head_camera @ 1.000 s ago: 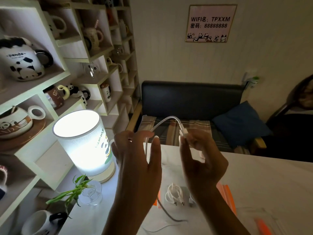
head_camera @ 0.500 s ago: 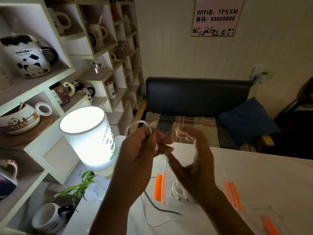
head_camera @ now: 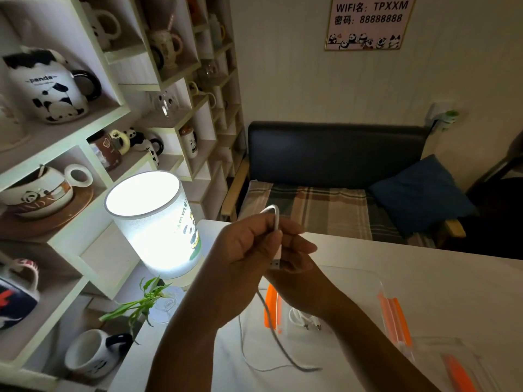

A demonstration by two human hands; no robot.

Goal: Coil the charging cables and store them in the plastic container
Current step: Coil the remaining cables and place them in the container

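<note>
Pinching white charging cable (head_camera: 276, 222) above clear plastic container (head_camera: 365, 281): left hand (head_camera: 249, 247) closed on loop, right hand (head_camera: 294, 261) curled around plug end. Loose tail trails left of container; coiled cable (head_camera: 301, 318) lies inside.

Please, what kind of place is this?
Probably a small panda-themed café or shop: shelves of panda mugs, a wall sign with the WiFi password, and a bench seat beside the table.

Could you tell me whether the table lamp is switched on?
On. The lamp glows bright white through its shade and open top, lighting the shelf beside it.
</note>
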